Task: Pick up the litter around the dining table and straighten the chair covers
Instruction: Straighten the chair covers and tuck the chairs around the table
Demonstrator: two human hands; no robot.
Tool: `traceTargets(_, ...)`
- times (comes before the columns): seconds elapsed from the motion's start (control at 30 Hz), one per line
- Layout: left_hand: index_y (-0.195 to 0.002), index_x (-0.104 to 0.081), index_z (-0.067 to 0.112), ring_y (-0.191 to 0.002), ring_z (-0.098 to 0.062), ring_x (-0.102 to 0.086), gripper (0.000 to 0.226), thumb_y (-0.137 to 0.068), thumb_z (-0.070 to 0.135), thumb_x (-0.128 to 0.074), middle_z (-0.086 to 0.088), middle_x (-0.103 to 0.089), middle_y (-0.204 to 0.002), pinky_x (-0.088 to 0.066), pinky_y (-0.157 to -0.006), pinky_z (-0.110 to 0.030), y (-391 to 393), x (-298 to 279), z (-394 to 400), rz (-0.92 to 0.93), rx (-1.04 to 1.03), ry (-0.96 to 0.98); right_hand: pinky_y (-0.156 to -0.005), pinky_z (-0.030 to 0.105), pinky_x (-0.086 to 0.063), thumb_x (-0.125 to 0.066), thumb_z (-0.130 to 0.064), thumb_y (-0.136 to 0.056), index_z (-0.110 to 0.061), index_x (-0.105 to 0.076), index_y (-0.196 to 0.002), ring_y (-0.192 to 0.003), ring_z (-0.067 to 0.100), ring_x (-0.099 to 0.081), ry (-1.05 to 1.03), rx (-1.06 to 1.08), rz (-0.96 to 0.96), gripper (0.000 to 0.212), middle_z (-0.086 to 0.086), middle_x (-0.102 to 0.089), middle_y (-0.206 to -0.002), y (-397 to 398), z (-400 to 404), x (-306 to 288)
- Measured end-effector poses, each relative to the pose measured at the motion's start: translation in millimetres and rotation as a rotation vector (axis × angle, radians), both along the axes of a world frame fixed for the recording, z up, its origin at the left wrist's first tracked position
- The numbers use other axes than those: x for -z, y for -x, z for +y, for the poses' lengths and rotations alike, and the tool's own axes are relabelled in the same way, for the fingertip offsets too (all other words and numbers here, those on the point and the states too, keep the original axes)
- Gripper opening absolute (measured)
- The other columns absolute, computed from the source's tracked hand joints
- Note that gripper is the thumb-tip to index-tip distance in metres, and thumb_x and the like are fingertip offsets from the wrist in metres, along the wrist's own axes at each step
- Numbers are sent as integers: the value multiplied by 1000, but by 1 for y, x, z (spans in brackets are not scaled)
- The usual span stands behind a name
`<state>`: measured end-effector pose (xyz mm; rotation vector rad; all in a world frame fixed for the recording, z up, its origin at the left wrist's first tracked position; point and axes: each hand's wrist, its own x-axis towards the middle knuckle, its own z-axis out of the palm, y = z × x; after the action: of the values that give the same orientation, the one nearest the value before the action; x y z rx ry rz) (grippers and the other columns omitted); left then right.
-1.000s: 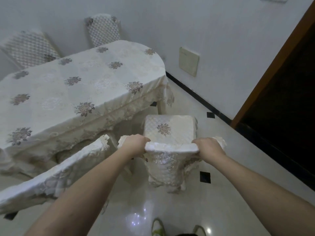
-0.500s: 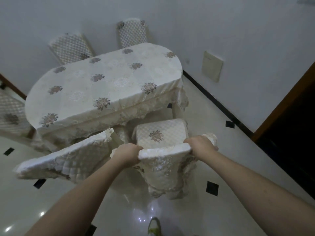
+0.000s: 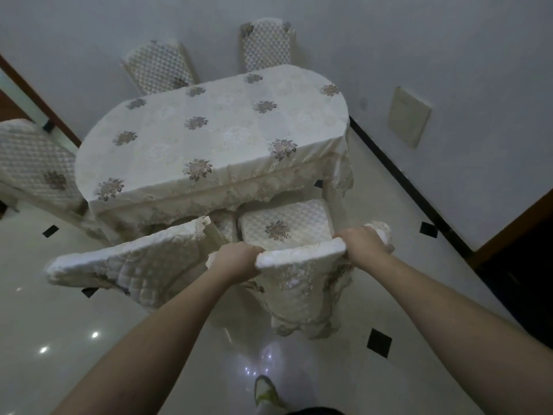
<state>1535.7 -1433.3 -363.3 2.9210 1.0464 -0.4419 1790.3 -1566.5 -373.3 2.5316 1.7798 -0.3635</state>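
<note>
Quilted chair covers [image 3: 302, 283] five, hands [image 3: 236, 260] two

Neighbouring chair [image 3: 128, 262] crowds left; floor [image 3: 419, 283] open right

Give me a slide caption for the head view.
Both hands, left and right, grip the chair cover top beside the dining table.

Cream quilted chair cover with floral embroidery and lace hem [image 3: 302, 283]: sitting over the chair nearest the oval dining table draped in cream flowered tablecloth [image 3: 215, 136]; back panel hanging to the floor; seat panel lying flat, tucked partly under the table edge.
</note>
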Motion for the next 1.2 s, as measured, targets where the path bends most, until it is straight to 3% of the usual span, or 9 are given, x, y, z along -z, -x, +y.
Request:
traceTargets(0.33, -99, -62, 29, -80, -22, -64, 21, -83, 36, -51, 5, -67, -88, -43, -61, -28, -28, 15, 25, 9, 33, -15, -83, 33, -41, -64, -20, -81, -28, -62, -112, -102, 24, -59, 26, -48, -37, 32, 2, -65, -110, -35, 34, 18)
traceTargets(0.53, -108, -60, 30, -87, -23, -65, 27, -84, 40, -52, 4, -68, -97, -47, -65, -30, -42, 18, 54, 41, -1, -38, -85, 35, -41, -66, -26, -81, -26, -59, -116, -106, 26, -58, 45, -80, -46, 35, 4, -63, -114, -50, 66, 21)
traceTargets(0.73, -118, -56, 19, -102, -28, -61, 34, -86, 28, -56, -5, -66, -114, -50, -80, -37, -62, 23, 78, 5, -118, 185, -83, 35, -41, -66, -30, -82, -28, -58, -118, -107, 27, -58, 93, -107, -50, 37, 4, -62, -116, -68, 96, 17)
traceTargets(1.03, -103, -55, 22, -89, -27, -60, 20, -83, 24, -57, -3, -65, -103, -52, -73, -38, -84, 27, 103, -45, -107, 260, -88, 36, -42, -70, -32, -80, -28, -59, -121, -109, 30, -56, 92, -139, -40, 43, 6, -61, -117, -94, 120, 11)
traceTargets(1.2, -90, -46, 24, -85, -27, -58, 15, -82, 21, -59, -4, -64, -95, -48, -68, -35, -87, 27, 117, -63, -69, 280, -87, 36, -39, -69, -24, -79, -27, -60, -119, -108, 29, -55, 64, -128, -5, 41, 5, -60, -117, -101, 130, 14)
